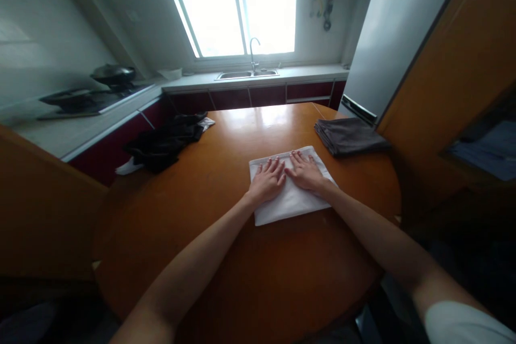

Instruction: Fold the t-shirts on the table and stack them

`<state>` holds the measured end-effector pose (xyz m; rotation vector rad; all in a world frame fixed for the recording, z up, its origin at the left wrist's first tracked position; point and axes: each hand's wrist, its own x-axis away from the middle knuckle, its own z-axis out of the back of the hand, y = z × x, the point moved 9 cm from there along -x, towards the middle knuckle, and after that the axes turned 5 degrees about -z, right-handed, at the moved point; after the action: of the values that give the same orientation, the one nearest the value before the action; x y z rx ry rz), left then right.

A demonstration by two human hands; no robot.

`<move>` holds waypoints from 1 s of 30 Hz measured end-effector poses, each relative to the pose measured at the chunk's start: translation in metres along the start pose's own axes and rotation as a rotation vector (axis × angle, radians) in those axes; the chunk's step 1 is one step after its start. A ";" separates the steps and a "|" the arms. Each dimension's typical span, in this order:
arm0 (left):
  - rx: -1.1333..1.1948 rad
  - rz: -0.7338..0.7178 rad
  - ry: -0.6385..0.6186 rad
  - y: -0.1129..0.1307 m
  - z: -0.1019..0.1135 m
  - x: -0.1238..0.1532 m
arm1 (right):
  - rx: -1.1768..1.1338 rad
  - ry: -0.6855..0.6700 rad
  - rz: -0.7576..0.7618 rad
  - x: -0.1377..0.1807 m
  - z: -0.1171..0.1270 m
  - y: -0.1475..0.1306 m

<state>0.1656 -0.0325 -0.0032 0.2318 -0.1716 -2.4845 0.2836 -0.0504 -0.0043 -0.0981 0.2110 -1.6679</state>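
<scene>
A white cloth [292,201], folded into a flat rectangle, lies on the round wooden table [193,209] in front of me. My left hand [268,180] rests palm down on its left part with the fingers stretched out. On the upper middle of the same cloth lies my right hand [305,173], also flat, fingers spread. The two thumbs are close to each other. Neither hand grips anything. Whether the cloth is a garment I cannot tell.
A folded dark grey cloth [349,136] sits at the table's right side. Dark crumpled clothes [165,142] with some white pieces lie at the left edge. Beyond the table are a counter with a sink [237,74], a stove [97,99] and a fridge [382,37].
</scene>
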 end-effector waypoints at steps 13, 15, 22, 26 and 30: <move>-0.014 -0.002 0.126 0.016 0.027 0.004 | -0.137 0.252 -0.362 -0.008 0.045 0.088; -0.015 -0.057 0.150 0.027 0.028 0.005 | -0.106 0.304 -0.276 -0.005 0.051 0.067; 0.031 -0.132 -0.050 0.037 -0.002 0.005 | -0.029 0.019 -0.072 -0.008 0.010 0.027; 0.025 -0.137 -0.039 0.034 -0.003 0.005 | -0.124 0.051 -0.100 -0.016 0.016 0.045; 0.028 -0.130 -0.035 0.033 -0.003 0.005 | -0.335 0.247 -0.259 -0.018 0.046 0.087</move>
<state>0.1815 -0.0623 -0.0006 0.2172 -0.2122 -2.6176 0.3796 -0.0445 0.0245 -0.1775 0.6893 -1.8888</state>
